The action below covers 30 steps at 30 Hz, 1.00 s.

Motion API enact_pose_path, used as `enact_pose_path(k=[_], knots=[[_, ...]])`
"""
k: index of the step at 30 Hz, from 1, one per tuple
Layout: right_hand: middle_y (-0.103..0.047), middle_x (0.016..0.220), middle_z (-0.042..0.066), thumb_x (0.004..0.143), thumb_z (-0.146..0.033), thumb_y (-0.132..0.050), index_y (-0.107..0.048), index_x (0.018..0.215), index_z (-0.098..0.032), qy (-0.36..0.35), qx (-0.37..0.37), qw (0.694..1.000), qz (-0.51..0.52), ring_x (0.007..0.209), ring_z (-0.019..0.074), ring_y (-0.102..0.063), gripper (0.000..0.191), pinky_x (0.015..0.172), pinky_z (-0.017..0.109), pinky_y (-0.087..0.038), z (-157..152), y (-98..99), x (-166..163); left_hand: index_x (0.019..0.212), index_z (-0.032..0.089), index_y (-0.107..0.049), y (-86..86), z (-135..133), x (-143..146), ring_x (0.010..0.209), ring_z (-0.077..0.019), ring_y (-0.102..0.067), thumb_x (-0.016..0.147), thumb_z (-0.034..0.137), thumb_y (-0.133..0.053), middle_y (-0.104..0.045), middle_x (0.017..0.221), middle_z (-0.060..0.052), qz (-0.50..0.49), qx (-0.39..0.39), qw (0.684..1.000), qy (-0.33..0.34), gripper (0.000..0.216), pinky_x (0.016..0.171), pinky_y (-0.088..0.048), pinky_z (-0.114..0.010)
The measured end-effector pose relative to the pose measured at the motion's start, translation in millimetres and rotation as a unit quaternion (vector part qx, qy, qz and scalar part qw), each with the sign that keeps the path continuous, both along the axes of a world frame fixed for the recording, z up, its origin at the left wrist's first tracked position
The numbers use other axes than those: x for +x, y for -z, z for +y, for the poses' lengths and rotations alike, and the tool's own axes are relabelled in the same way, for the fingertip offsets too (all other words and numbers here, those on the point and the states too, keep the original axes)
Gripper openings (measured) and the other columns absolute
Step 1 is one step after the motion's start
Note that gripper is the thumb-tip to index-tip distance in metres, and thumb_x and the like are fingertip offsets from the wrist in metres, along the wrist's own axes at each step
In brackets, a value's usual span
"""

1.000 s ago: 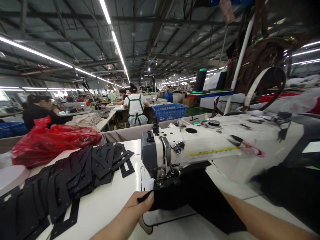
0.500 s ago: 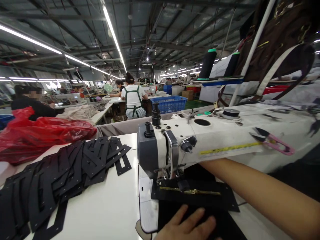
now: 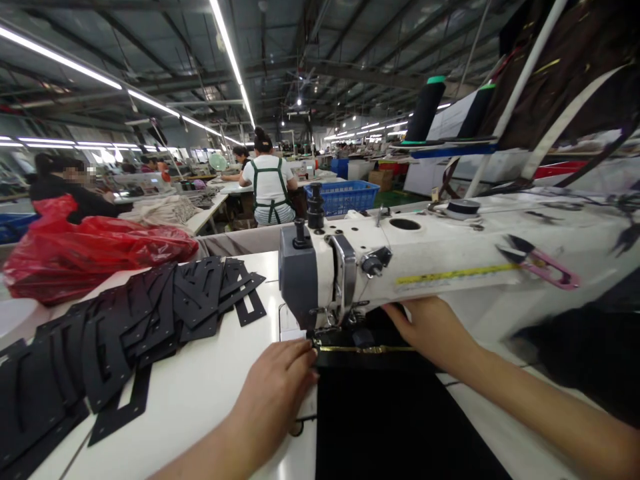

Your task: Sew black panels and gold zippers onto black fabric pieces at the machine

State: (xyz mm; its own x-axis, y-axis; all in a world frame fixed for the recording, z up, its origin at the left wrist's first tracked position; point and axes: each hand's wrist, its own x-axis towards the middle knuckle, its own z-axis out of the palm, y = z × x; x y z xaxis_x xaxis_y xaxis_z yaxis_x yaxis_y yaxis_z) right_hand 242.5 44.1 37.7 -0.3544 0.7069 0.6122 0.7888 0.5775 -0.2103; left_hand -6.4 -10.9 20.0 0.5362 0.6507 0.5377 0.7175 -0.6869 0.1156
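Observation:
A white sewing machine (image 3: 425, 263) stands in front of me, its grey head at the left end. Under the needle lies black fabric (image 3: 390, 413) with a gold zipper (image 3: 367, 349) across it. My left hand (image 3: 277, 387) rests at the fabric's left edge beside the needle, fingers curled down and pressing on it. My right hand (image 3: 430, 327) lies under the machine arm behind the zipper, its fingers extended onto the black piece.
A spread pile of black cut frame pieces (image 3: 115, 333) covers the table on the left, with a red plastic bag (image 3: 85, 250) behind it. Pink thread snips (image 3: 540, 263) sit on the machine arm. Other workers sit at tables farther back near a blue basket (image 3: 347, 197).
My left hand has moved up from the fabric's near edge to its left edge by the needle. My right hand has drawn in under the machine arm. The zipper piece sits closer to the needle.

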Motion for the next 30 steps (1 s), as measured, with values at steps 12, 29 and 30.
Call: enact_pose_path(k=[12,29,30], knots=[[-0.065,0.089,0.010,0.085,-0.014,-0.049,-0.059,0.103,-0.010,-0.115,-0.134,0.981,-0.077,0.078,0.0236,-0.062,0.021,0.071,0.037,-0.049,-37,21.9,-60,0.083,0.017,-0.062,-1.8,8,8,0.066,-0.0181,-0.064,0.089,0.017,-0.043,-0.067,0.071,-0.003,-0.011,-0.021,0.995,-0.100,0.019,0.060,-0.051,-0.029],[-0.062,0.108,0.014,0.083,-0.009,-0.041,-0.061,0.104,-0.008,-0.153,-0.020,0.987,-0.047,0.105,0.0255,-0.053,0.029,0.095,0.043,-0.041,-32,30.8,-59,0.100,0.013,-0.059,12.0,-1,14,0.093,-0.0270,-0.057,0.085,0.006,-0.040,-0.059,0.103,-0.014,0.090,0.037,0.992,-0.077,0.025,0.077,-0.049,-0.044],[-0.062,0.109,0.014,0.083,-0.008,-0.041,-0.061,0.104,-0.007,-0.157,-0.026,0.986,-0.048,0.105,0.0250,-0.053,0.029,0.096,0.042,-0.041,-31,31.2,-59,0.102,0.012,-0.059,12.5,-1,13,0.094,-0.0263,-0.057,0.086,0.005,-0.038,-0.059,0.105,-0.014,0.095,0.042,0.992,-0.076,0.027,0.079,-0.048,-0.044]])
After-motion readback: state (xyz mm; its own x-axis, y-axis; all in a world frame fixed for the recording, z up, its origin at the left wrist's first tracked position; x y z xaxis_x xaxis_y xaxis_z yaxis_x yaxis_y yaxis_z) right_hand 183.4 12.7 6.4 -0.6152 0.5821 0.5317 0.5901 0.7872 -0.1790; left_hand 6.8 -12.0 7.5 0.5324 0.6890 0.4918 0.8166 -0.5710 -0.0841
